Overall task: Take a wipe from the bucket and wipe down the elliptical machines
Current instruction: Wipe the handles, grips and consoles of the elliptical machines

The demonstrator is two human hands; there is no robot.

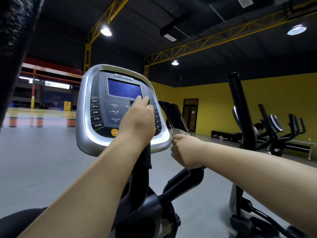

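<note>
- A person's left hand rests on the face of an elliptical machine's console, knuckles up, just below the blue screen.
- The left fingers are bent over a dark cloth and press it to the panel. A dark edge shows past the fingertips, and the loose end hangs below the wrist.
- The right hand is closed at the console's lower right rim, just beside the silver frame.
- A pale, crumpled wipe pokes up above the right thumb and shows again along the curled fingers, so the hand grips it. Whether the wipe touches the rim cannot be told.
- The two hands are near each other, the left higher and on the panel, the right off its edge.
- A black upright handlebar stands to the right; further ellipticals line the yellow wall on the grey floor.
</note>
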